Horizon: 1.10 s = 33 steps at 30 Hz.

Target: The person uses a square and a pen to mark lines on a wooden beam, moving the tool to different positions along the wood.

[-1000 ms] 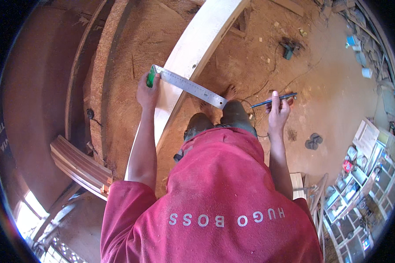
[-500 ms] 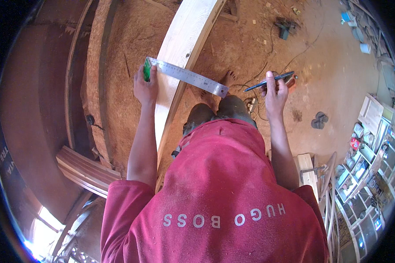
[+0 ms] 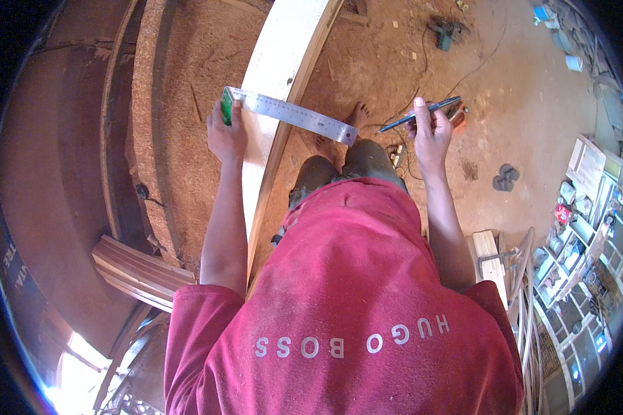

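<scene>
My left hand (image 3: 226,135) grips the green stock of a try square (image 3: 294,114) at the far-side edge of a long pale wooden board (image 3: 270,66). The square's steel blade lies across the board and sticks out past its right edge, above my knees. Held up to the right of the board, my right hand (image 3: 430,135) pinches a dark pen (image 3: 415,116) between thumb and fingers. The pen's tip points left toward the free end of the blade, apart from it.
A rough timber beam (image 3: 149,104) runs along the left, with stacked planks (image 3: 142,270) below it. On the dusty floor lie a dark green power tool (image 3: 444,38), a cord and a pair of sandals (image 3: 506,178). A compartment shelf (image 3: 574,290) stands at the right.
The view has shifted slightly. My right hand and the pen have moved a little up and to the left. The left hand still holds the try square against the board.
</scene>
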### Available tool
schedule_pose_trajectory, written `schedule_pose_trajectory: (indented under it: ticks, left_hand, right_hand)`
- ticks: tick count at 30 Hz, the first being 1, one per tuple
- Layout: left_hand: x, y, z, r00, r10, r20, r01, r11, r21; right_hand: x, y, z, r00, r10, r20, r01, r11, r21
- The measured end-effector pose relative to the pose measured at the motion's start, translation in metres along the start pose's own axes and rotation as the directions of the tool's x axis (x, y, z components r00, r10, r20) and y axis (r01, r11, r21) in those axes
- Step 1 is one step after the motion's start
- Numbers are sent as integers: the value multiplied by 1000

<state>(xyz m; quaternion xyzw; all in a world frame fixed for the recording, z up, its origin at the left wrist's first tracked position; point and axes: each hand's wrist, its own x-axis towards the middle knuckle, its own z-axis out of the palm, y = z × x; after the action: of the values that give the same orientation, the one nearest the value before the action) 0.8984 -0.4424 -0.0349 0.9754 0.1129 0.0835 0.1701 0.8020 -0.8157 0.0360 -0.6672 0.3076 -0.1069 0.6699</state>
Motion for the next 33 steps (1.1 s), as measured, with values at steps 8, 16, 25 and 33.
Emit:
schedule_pose_trajectory:
  ticks: [8,16,25,33]
  left_hand:
    - [1,-6,2,1000,23,-4,-23,1000,-6]
    - [0,-1,1,1000,-5,4,5,1000,2]
    - [1,-6,2,998,30,-56,-30,1000,-7]
    - [0,-2,-1,995,47,-83,-48,999,-10]
  right_hand:
    - [1,-1,13,995,-43,93,42,999,17]
    - [8,-4,89,861,-248,445,306,950,-63]
    - [12,-2,164,657,-320,682,600,770,-217]
    - [12,3,174,672,-265,692,584,763,-276]
